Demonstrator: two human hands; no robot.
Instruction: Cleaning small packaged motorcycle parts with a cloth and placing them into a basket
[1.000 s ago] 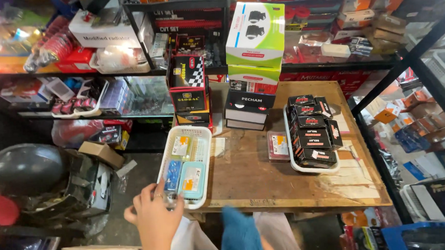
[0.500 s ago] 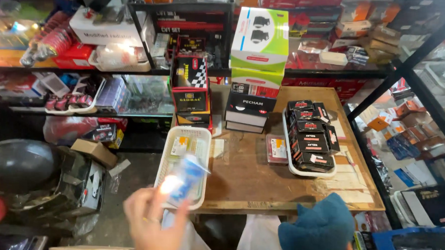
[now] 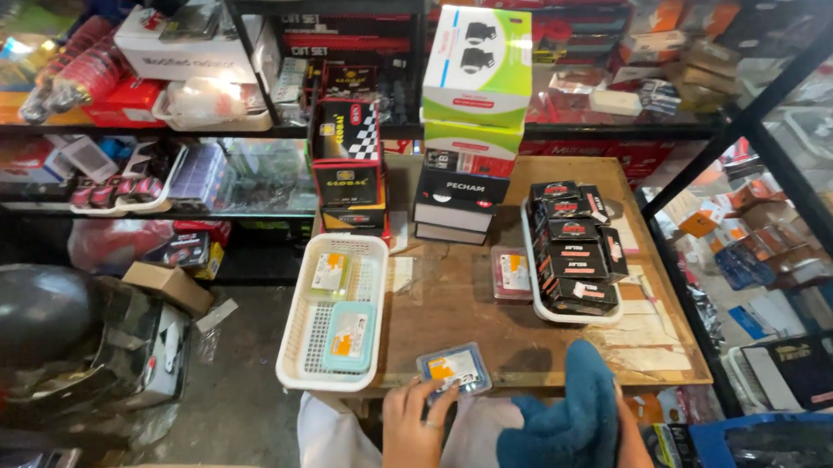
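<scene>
My left hand (image 3: 414,432) is at the front edge of the wooden table (image 3: 465,306). Its fingertips grip the near edge of a small flat blue packet (image 3: 454,367) with an orange label, which lies on the wood. To its left stands a white plastic basket (image 3: 296,344) holding a light blue packet (image 3: 348,336) and a pale green one (image 3: 330,271). My right hand (image 3: 630,441) is mostly hidden under a blue fuzzy cloth (image 3: 561,418) that it holds beside the packet.
A white tray (image 3: 567,315) of black boxes sits on the table's right half, with a reddish packet (image 3: 511,271) beside it. Stacked boxes (image 3: 475,66) stand at the back. Packed shelves surround the table, and a dark helmet (image 3: 27,317) and cartons lie on the floor at left.
My left hand lifted a blue packet out of the white basket and brought it right onto the table's front edge. The blue cloth came up beside it.
</scene>
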